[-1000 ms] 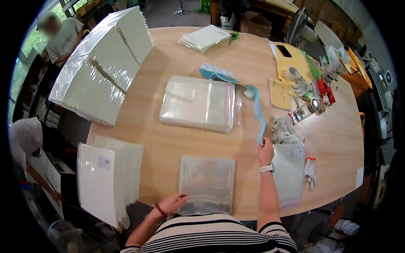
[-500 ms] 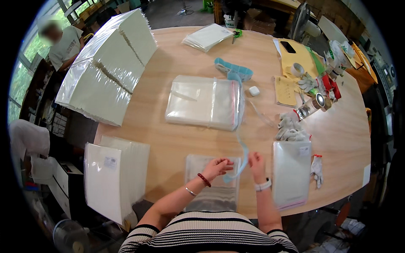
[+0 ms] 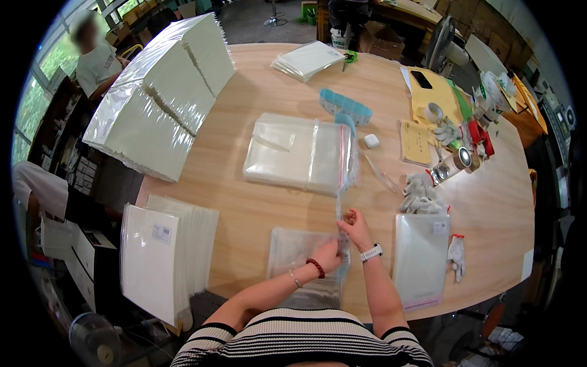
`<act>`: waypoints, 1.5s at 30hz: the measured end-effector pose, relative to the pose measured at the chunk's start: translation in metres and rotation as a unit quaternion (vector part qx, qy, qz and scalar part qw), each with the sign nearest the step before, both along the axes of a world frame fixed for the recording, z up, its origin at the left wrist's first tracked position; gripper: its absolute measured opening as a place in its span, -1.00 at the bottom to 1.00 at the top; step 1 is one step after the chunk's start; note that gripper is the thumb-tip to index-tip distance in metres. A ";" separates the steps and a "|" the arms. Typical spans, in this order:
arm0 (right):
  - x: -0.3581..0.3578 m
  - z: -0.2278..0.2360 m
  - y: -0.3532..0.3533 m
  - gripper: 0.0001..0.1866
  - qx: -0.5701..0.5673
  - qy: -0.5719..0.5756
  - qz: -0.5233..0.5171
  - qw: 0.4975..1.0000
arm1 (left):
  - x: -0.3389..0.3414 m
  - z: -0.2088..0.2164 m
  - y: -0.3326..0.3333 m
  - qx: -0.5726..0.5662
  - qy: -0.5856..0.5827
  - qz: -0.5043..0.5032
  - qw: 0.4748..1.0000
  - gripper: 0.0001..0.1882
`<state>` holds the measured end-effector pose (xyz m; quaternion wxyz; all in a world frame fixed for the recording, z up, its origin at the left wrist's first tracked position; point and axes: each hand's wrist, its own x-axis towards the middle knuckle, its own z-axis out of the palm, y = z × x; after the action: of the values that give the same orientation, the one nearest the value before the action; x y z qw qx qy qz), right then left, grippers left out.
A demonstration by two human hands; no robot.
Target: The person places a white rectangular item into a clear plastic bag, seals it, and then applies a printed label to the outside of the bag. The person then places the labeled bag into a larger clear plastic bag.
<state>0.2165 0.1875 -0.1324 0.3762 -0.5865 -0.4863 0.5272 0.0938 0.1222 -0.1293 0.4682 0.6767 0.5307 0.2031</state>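
Note:
A light-blue soft tape measure (image 3: 347,110) lies partly looped on the table, and its strip runs toward me along the right side of a stack of clear plastic bags. My right hand (image 3: 356,229) pinches the strip between thumb and fingers. Closer to me, my left hand (image 3: 328,255) curls its fingers around the strip's lower part, partly hiding it. Beneath the left hand, a clear plastic bag (image 3: 284,248) lies flat at the table's near edge, with the tape along its right side. The banded bag stack (image 3: 281,150) sits just beyond.
Wrapped white sheet stacks (image 3: 165,92) rise at the far left, with more white packs (image 3: 150,257) at near left. On the right are a clear bag pack (image 3: 420,263), work gloves (image 3: 422,192), a glass bottle (image 3: 449,168) and a phone (image 3: 420,79). Scissors (image 3: 350,58) lie at the back.
The tape's strip, loose and curved before, now runs straighter toward me. My left hand has moved right and nearer onto it; my right hand has moved left and pinches it.

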 end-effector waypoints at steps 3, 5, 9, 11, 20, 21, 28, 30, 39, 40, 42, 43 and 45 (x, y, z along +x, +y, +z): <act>0.000 -0.004 0.018 -0.51 -0.013 0.063 -0.034 0.997 | -0.011 0.000 -0.001 -0.141 -0.228 0.000 0.963 -0.70; -0.004 0.014 0.044 -0.54 -0.122 0.184 -0.070 0.973 | -0.029 0.018 -0.006 -0.207 -0.368 0.021 0.906 -0.74; -0.019 0.049 0.097 -0.51 -0.086 0.417 -0.016 0.905 | -0.066 0.055 -0.004 -0.237 -0.386 0.053 0.890 -0.75; -0.034 0.067 0.129 -0.47 -0.038 0.271 -0.022 0.961 | -0.079 0.066 -0.004 -0.246 -0.367 0.075 0.894 -0.75; -0.110 0.141 0.125 -0.60 0.201 0.029 0.329 0.922 | -0.120 0.047 -0.015 -0.158 -0.378 0.240 0.880 -0.79; -0.104 0.140 0.107 -0.65 0.228 -0.055 0.309 0.921 | -0.123 0.046 -0.018 -0.155 -0.373 0.254 0.879 -0.80; -0.058 0.070 -0.068 -0.82 0.053 -0.030 0.240 0.969 | -0.106 0.031 -0.053 -0.229 -0.374 0.302 0.847 -0.75; -0.057 0.059 -0.093 -0.82 0.064 0.003 0.172 0.983 | -0.100 0.038 -0.059 -0.294 -0.401 0.336 0.800 -0.76; -0.049 0.056 -0.122 -0.81 0.176 -0.089 0.161 0.967 | -0.100 0.029 -0.068 -0.278 -0.332 0.287 0.855 -0.80; -0.049 0.056 -0.124 -0.83 0.179 -0.083 0.162 0.967 | -0.099 0.028 -0.069 -0.274 -0.330 0.289 0.856 -0.80; -0.050 0.057 -0.127 -0.86 0.184 -0.070 0.165 0.966 | -0.099 0.030 -0.071 -0.282 -0.335 0.295 0.849 -0.80; -0.051 0.060 -0.129 -0.86 0.266 -0.116 0.159 0.944 | -0.099 0.031 -0.073 -0.287 -0.337 0.298 0.846 -0.80; -0.055 0.071 -0.133 -0.87 0.420 -0.206 0.143 0.872 | -0.105 0.020 -0.076 -0.290 -0.334 0.333 0.833 -0.79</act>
<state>0.1614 0.0546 -0.0614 0.3991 -0.3929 -0.8068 0.1884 -0.0113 0.0466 -0.1088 0.6957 0.1828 0.5699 0.3972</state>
